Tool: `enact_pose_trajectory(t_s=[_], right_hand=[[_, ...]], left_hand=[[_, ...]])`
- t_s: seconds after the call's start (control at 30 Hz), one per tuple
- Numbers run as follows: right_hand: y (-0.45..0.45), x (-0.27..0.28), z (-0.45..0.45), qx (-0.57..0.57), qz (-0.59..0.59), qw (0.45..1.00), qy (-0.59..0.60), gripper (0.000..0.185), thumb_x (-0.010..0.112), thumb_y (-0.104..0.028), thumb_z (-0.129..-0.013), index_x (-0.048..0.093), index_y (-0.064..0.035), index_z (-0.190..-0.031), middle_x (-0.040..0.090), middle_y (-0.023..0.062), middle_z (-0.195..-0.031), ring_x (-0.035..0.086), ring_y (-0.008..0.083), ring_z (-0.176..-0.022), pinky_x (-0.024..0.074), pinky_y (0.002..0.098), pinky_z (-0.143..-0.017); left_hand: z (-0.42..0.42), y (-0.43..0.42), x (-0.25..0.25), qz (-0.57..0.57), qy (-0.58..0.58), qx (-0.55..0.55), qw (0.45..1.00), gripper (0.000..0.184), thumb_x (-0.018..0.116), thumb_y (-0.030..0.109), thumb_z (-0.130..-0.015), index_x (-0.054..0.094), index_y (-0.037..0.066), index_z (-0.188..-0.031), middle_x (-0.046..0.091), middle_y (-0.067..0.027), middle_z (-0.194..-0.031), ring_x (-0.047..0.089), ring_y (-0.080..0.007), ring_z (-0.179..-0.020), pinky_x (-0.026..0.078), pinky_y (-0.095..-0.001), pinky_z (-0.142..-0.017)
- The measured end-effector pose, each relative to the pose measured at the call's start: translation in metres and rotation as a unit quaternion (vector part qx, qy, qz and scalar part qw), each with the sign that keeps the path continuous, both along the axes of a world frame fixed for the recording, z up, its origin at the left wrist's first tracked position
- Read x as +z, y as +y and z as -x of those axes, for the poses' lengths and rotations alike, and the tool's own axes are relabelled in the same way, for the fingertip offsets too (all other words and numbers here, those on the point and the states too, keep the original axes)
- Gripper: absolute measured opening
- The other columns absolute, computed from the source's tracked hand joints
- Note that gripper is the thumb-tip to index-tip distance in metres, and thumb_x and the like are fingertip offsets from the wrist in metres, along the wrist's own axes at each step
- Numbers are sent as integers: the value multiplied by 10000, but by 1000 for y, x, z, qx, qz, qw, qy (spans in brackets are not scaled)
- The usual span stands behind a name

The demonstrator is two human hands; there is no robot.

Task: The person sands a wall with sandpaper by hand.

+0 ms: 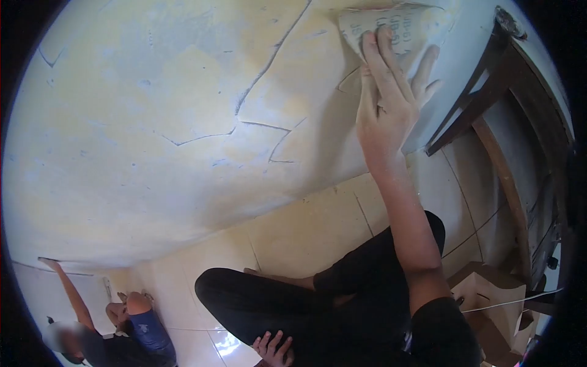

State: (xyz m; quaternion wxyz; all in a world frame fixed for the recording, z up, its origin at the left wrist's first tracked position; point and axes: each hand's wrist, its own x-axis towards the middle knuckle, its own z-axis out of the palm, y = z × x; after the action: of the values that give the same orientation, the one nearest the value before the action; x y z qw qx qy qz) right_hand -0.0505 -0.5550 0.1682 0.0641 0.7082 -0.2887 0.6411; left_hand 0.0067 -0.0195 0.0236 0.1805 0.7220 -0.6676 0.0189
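My right hand [391,104] presses a sheet of sandpaper [403,27] against the wall [183,79], with its fingers stretched over the sheet. Printed letters show on the back of the sandpaper, and one edge of it is curled away from the wall. Pale dust coats the fingers and wrist. Dark cracks and bluish patches mark the yellowish-white wall left of this hand. My left hand [273,348] lies on my dark trousers near the bottom of the view, fingers spread and holding nothing; part of it is hidden at the frame's edge.
A dark wooden frame [489,92] leans at the right beside the wall. Below it an open cardboard box [489,300] stands on the tiled floor [293,226], with a white cord above it. Another person [92,336] sits at the lower left, one hand against the wall.
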Motion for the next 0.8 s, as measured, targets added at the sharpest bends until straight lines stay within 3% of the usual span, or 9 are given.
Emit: enact_pose_trajectory(t_s=[0.03,0.13,0.23,0.3,0.4,0.53,0.63,0.8], right_hand=[[-1,4,2,-11,8,999,-45,395,576,-125,-833,646,-185,-1217,608,-22,-1282,449,351,-1298,124,686,-1078],[40,-30,-22,4,-1,997,82,376,544,-104,-873,638,-172,-1231,595,-4,-1299,418,338,-1325,96,622,-1123],[41,-32,-18,40,29,989,137,371,520,-120,-903,621,-187,-1254,552,-6,-1352,345,354,-1369,59,643,-1115],[8,-14,2,44,-18,998,47,377,516,-165,-908,612,-234,-1266,518,-41,-1387,290,402,-1384,24,712,-1064],[-7,-2,9,-31,-26,999,-11,387,525,-181,-895,614,-270,-1261,507,-58,-1397,281,419,-1386,10,740,-1045],[39,-40,-25,-15,-7,994,111,400,537,-142,-878,622,-254,-1253,526,-33,-1381,306,429,-1371,17,719,-1062],[42,-30,-20,25,19,989,146,390,520,-137,-887,622,-227,-1253,524,-11,-1384,317,433,-1363,32,718,-1061],[-1,0,2,32,-30,998,-43,373,485,-205,-891,635,-254,-1228,517,-61,-1388,331,399,-1367,28,772,-1014]], left_hand=[[1,1,-3,4,-3,-1,1000,401,581,270,-803,647,106,-1163,531,-147,-1329,407,-375,-1271,275,-547,-1014],[-1,0,-5,2,0,-12,1000,404,590,262,-798,643,106,-1167,527,-147,-1332,401,-373,-1277,277,-561,-1005],[1,-3,5,-36,13,-9,999,395,596,249,-792,646,101,-1155,526,-150,-1329,408,-371,-1268,285,-570,-991],[0,0,6,-34,10,-7,999,392,599,248,-791,646,102,-1152,524,-153,-1330,411,-375,-1260,291,-570,-984],[1,-2,2,-22,3,-4,1000,394,603,248,-788,644,105,-1153,519,-158,-1332,415,-381,-1249,297,-569,-977],[1,-3,-1,-17,-3,-13,1000,393,603,246,-787,644,106,-1152,517,-158,-1332,413,-386,-1246,298,-567,-976],[2,-5,7,-40,3,-15,999,389,603,237,-783,648,101,-1144,520,-158,-1328,412,-383,-1249,299,-566,-974],[3,-1,-2,-5,-7,-3,1000,396,602,239,-781,648,93,-1145,519,-160,-1328,409,-383,-1254,302,-560,-971]])
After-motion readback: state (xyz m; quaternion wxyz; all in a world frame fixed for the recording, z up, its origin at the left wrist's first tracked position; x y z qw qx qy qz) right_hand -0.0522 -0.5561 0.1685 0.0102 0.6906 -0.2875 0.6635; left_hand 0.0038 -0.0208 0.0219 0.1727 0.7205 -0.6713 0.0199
